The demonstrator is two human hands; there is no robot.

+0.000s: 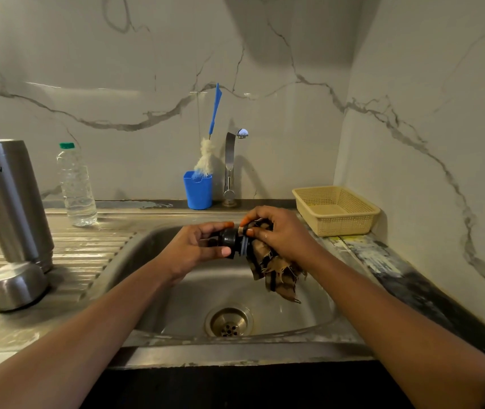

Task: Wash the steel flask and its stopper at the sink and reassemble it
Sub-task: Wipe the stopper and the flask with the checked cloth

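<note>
Above the sink [152, 290]: black stopper [231, 241] with pale blue ring, gripped by left hand [194, 249]; right hand [279, 234] clutched frayed brown cloth [273, 270] against it. Steel flask [8, 199] stood left of sink.

The only wording that can be read is the brand name MILTON, in dark letters on the side of the steel flask [8, 202], which stands at nine o'clock from the sink [194, 293]. The word appears upside down, high on the flask's body.
</note>
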